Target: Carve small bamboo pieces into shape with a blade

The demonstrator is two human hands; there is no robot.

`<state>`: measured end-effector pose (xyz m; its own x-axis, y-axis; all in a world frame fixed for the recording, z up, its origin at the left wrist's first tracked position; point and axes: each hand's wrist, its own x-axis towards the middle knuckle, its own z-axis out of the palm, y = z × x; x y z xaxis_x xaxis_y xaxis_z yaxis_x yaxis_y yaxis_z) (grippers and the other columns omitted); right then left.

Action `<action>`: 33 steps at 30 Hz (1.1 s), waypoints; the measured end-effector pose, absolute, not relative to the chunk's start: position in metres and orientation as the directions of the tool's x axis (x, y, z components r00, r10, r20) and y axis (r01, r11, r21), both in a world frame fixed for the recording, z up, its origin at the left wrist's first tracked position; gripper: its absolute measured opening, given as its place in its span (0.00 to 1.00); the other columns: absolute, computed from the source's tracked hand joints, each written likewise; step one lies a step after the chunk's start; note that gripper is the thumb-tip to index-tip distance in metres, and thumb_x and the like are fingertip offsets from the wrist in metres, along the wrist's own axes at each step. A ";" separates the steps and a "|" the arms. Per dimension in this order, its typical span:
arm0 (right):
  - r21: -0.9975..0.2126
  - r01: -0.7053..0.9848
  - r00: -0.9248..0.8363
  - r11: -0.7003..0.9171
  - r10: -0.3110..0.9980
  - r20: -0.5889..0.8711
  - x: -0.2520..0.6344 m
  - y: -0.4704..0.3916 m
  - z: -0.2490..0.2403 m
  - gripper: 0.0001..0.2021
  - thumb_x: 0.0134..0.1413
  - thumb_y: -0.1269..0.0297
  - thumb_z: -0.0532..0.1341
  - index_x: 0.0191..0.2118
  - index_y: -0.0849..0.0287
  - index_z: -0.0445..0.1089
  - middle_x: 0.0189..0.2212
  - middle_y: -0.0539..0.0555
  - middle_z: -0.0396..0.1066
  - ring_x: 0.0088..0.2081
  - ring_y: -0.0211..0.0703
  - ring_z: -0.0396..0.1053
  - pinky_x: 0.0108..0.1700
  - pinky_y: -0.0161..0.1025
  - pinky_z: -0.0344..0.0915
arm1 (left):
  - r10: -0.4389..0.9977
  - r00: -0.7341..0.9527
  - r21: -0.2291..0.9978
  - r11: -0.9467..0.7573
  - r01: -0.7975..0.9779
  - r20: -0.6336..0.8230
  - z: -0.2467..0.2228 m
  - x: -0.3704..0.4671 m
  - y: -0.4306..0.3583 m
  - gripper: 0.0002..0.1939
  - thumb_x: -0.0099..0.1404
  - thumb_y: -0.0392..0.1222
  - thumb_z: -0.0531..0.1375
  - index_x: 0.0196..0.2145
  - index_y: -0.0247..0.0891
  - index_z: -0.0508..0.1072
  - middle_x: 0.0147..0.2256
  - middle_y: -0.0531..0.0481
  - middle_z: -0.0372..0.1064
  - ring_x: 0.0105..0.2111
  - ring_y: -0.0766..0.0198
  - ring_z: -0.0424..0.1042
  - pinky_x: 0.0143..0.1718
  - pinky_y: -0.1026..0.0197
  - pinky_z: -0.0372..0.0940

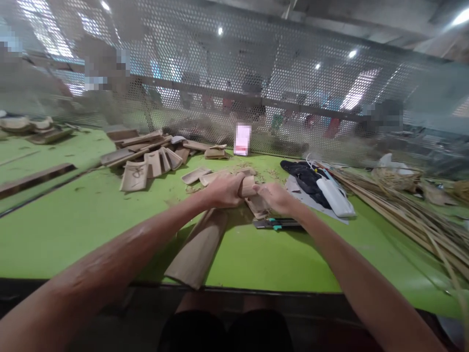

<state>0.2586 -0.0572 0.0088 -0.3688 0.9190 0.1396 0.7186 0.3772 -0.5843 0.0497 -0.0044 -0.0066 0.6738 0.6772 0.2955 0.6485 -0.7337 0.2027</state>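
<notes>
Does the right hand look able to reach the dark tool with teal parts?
Probably yes: the dark tool lies close by on the green tabletop, its teal-marked end uncovered. The right hand is busy at the curved piece, though.

A lit phone (242,139) stands upright before a perforated screen (205,58); to the right, a black cloth (305,177) and a white object (335,197) lie on a grey sheet (294,187), beside a spread of long pale strips (399,214)

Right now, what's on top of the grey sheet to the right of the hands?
A black bundle and a white object lie on the grey sheet. They cover much of it; anything beneath them cannot be seen.
</notes>
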 end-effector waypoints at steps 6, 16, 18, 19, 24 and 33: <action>-0.646 0.676 -0.367 0.355 0.922 0.122 0.259 -0.057 0.010 0.35 0.59 0.26 0.46 0.21 0.56 0.55 0.19 0.47 0.54 0.22 0.35 0.52 0.25 0.37 0.49 | 0.677 0.677 0.236 -0.736 0.635 0.290 0.001 0.054 -0.013 0.28 0.56 0.44 0.62 0.54 0.36 0.68 0.41 0.39 0.76 0.37 0.48 0.74 0.33 0.53 0.64; -0.644 0.682 -0.408 0.347 0.911 0.059 0.263 -0.056 0.012 0.35 0.58 0.25 0.47 0.22 0.56 0.57 0.19 0.48 0.55 0.23 0.36 0.51 0.25 0.38 0.49 | 0.658 0.697 0.261 -0.753 0.604 0.284 -0.003 0.055 -0.012 0.22 0.55 0.43 0.62 0.48 0.37 0.69 0.39 0.40 0.74 0.37 0.49 0.73 0.35 0.52 0.66; -0.642 0.686 -0.401 0.342 0.914 0.057 0.262 -0.057 0.013 0.35 0.59 0.26 0.47 0.23 0.57 0.59 0.20 0.49 0.57 0.23 0.36 0.53 0.25 0.38 0.50 | 0.657 0.700 0.280 -0.753 0.596 0.279 -0.003 0.053 -0.010 0.22 0.56 0.43 0.62 0.49 0.38 0.69 0.40 0.41 0.74 0.37 0.49 0.73 0.35 0.52 0.66; -0.645 0.686 -0.390 0.337 0.918 0.065 0.262 -0.057 0.013 0.35 0.59 0.26 0.48 0.24 0.57 0.60 0.21 0.50 0.59 0.24 0.37 0.54 0.25 0.38 0.51 | 0.653 0.701 0.296 -0.756 0.584 0.286 -0.002 0.053 -0.010 0.24 0.56 0.43 0.62 0.52 0.39 0.68 0.41 0.41 0.75 0.38 0.50 0.73 0.35 0.52 0.66; -0.641 0.694 -0.381 0.328 0.923 0.060 0.259 -0.058 0.014 0.35 0.60 0.27 0.46 0.22 0.57 0.58 0.20 0.50 0.57 0.23 0.36 0.53 0.26 0.37 0.50 | 0.654 0.705 0.296 -0.755 0.585 0.276 0.001 0.055 -0.014 0.26 0.54 0.42 0.63 0.51 0.37 0.68 0.41 0.40 0.74 0.38 0.50 0.73 0.34 0.53 0.65; -0.646 0.689 -0.371 0.327 0.926 0.073 0.264 -0.057 0.016 0.36 0.58 0.25 0.47 0.22 0.56 0.57 0.20 0.50 0.56 0.23 0.36 0.53 0.24 0.38 0.49 | 0.648 0.698 0.274 -0.762 0.587 0.305 -0.001 0.057 -0.015 0.28 0.53 0.42 0.62 0.53 0.38 0.67 0.42 0.41 0.75 0.38 0.50 0.73 0.34 0.54 0.64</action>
<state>0.2643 -0.0567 0.0157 -0.3714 0.9256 0.0728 0.6892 0.3274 -0.6464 0.0571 -0.0146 -0.0005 0.6981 0.6476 0.3054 0.5867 -0.7618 0.2745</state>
